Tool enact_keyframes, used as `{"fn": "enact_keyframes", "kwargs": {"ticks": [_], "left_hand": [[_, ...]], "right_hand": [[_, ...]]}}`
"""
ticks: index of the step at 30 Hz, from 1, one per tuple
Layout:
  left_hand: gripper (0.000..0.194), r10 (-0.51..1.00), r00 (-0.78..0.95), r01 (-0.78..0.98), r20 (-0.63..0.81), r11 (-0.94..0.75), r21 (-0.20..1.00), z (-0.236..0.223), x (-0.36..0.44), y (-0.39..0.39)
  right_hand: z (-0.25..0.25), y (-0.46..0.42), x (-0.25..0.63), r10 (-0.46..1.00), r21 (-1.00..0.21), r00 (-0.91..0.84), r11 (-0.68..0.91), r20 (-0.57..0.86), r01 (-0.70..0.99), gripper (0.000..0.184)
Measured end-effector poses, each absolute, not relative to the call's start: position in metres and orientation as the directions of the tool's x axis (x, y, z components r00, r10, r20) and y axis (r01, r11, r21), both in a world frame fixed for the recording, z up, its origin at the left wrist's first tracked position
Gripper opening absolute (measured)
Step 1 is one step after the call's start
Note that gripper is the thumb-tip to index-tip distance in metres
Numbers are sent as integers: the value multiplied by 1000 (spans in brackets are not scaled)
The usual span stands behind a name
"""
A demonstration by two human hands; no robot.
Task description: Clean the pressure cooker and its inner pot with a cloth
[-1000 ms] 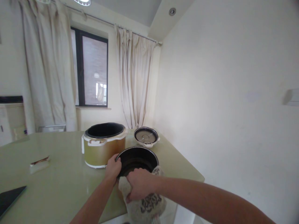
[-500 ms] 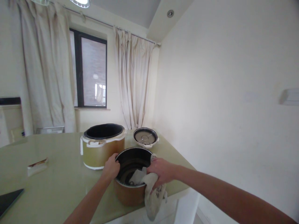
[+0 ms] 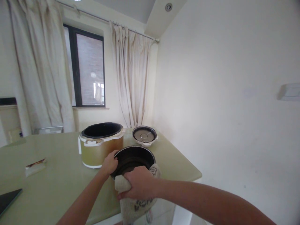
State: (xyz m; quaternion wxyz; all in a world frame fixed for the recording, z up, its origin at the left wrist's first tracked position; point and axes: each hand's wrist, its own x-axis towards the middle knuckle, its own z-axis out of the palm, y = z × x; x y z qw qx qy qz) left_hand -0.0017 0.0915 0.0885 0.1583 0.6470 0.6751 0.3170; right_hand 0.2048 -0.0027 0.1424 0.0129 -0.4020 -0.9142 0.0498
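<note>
A dark inner pot [image 3: 133, 157] stands near the front edge of the pale green table [image 3: 58, 181]. My left hand [image 3: 109, 162] grips its left rim, fingers curled over the edge. My right hand [image 3: 138, 184] is closed on a whitish patterned cloth [image 3: 138, 204] and presses it against the pot's near rim; the cloth hangs down in front of the pot. Behind stands the gold cooker body [image 3: 101, 143], without its lid. The round lid [image 3: 144, 136] lies inside-up to the right of the cooker.
A small white packet [image 3: 35, 166] lies at the left of the table, and a dark flat device [image 3: 9, 198] sits at the near left corner. Curtains and a window [image 3: 86, 75] fill the back wall. The table's right edge is close to the white wall.
My right hand drew the cloth from inside the pot at its right rim back to the near rim. The left hand kept its grip on the left rim.
</note>
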Motion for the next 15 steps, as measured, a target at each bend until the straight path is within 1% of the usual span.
{"fn": "enact_keyframes", "kwargs": {"ticks": [2, 3, 5, 6, 7, 9, 10, 11, 12, 13, 14, 15], "left_hand": [[52, 973, -94, 774, 209, -61, 631, 87, -8, 94], [52, 973, -98, 778, 210, -57, 625, 86, -10, 94], [52, 972, -112, 797, 205, -35, 603, 86, -10, 95], [53, 974, -112, 810, 197, -25, 586, 87, -9, 94], [54, 977, -105, 823, 184, -19, 568, 87, -8, 94], [56, 985, -77, 842, 154, -19, 540, 90, -5, 93], [56, 988, -66, 847, 142, -20, 532, 91, -3, 93], [57, 989, -58, 849, 134, -22, 528, 92, -2, 92], [58, 990, -54, 850, 130, -23, 527, 93, -2, 92], [58, 990, -54, 850, 129, -22, 526, 93, -2, 92], [57, 990, -51, 851, 132, -26, 524, 94, -2, 91], [57, 990, -48, 852, 136, -31, 523, 94, -2, 90]], "right_hand": [[141, 2, 219, 700, -157, -714, 708, 30, 688, 64], [142, 5, 229, 686, -209, -727, 716, 34, 666, 62], [146, 14, 250, 697, -345, -716, 684, 47, 643, 55], [151, 20, 259, 736, -415, -673, 638, 79, 649, 51], [158, 26, 267, 796, -482, -590, 574, 137, 662, 48], [178, 40, 274, 900, -610, -309, 437, 308, 661, 44], [189, 46, 275, 906, -665, -161, 400, 392, 630, 44], [200, 52, 273, 885, -704, -51, 401, 463, 586, 45], [210, 57, 269, 854, -718, 5, 434, 520, 544, 45], [217, 61, 264, 826, -707, 2, 481, 563, 518, 46], [219, 64, 258, 806, -679, -52, 529, 589, 509, 44], [218, 67, 251, 793, -635, -148, 571, 591, 520, 42]]}}
